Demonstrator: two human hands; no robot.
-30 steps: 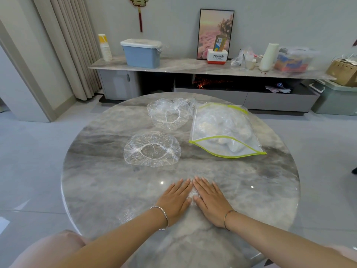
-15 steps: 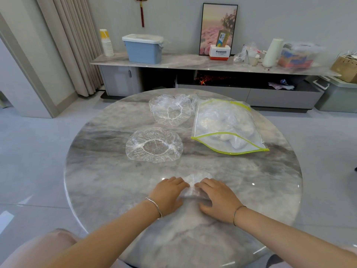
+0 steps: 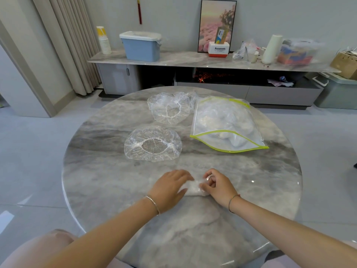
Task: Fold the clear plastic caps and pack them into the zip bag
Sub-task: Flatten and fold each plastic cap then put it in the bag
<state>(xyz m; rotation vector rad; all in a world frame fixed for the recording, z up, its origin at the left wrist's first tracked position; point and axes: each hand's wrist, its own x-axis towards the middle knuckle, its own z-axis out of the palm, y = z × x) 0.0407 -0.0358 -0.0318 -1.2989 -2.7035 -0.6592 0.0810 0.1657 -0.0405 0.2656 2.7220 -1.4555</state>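
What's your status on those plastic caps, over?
Left-hand grip and right-hand grip both hold folded cap on table. Near cap, far cap unfolded. Zip bag open, part-filled. Nothing in the way.

Round marble tabletop fills most of the frame. Low in the middle, both hands are on a scrunched-up folded cap: the left hand curls over its left end and the right hand pinches the right end. Just above them an open cap lies flat, with a second cap further up. Right of those is the green-edged zip bag, mouth gaping and stuffed with caps.
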